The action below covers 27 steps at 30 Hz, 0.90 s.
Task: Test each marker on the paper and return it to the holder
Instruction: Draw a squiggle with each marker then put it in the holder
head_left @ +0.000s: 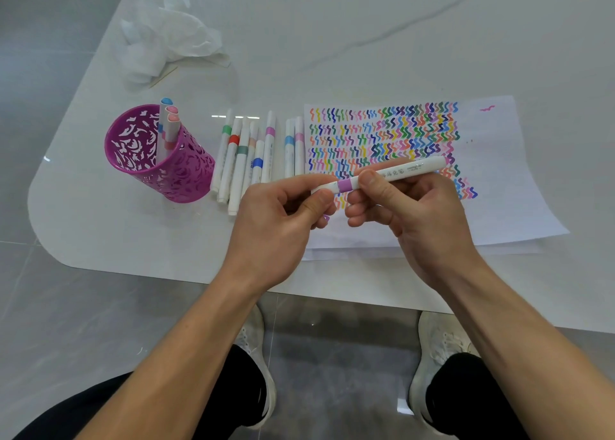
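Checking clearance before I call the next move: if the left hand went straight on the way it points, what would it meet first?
Most likely the right hand, just across the purple band of the marker both hands hold; the left hand points right, at it.

white marker with lilac band, held near-level above squiggle-covered paper, loose markers lying side by side between paper and perforated purple holder, three standing markers inside
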Motion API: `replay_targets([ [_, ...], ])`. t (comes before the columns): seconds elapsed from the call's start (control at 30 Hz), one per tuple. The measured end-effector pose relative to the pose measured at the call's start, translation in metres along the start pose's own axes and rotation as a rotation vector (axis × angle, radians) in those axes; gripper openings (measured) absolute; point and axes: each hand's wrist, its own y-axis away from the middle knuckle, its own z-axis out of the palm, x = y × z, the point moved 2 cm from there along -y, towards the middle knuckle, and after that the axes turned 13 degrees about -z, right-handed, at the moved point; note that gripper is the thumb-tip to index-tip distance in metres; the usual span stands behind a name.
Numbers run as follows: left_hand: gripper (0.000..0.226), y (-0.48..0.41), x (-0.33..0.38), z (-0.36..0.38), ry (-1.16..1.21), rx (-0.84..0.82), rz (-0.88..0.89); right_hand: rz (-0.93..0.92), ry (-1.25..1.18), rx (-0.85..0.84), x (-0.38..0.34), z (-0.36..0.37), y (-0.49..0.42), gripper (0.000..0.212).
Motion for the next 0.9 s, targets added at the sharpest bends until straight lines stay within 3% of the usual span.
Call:
replay_targets([
  [0.17, 0.012, -0.001, 0.006, -0.001, -0.040, -0.012, -0.002, 0.031, -0.009, -0.003, -0.002, 0.001, -0.002, 0.025],
  [0.33, 0.009, -0.002, 0.013, -0.011, -0.014, 0.089, 0.057, 0.048, 0.052, 0.009, -0.005, -0.002, -0.007, 0.036],
  [0.47, 0.006, 0.000, 0.021, -0.027, 0.060, 0.258, 0.145, 0.065, 0.200, 0.069, 0.002, -0.009, -0.008, 0.029],
  [0.63, 0.009, 0.002, 0.030, -0.044, -0.022, 0.520, 0.324, -0.028, 0.495, 0.086, 0.009, -0.011, -0.007, 0.019],
  [0.9, 0.012, 0.011, 0.035, -0.076, 0.105, 0.819, 0.572, -0.050, 0.606, 0.103, 0.012, -0.010, -0.005, 0.020],
])
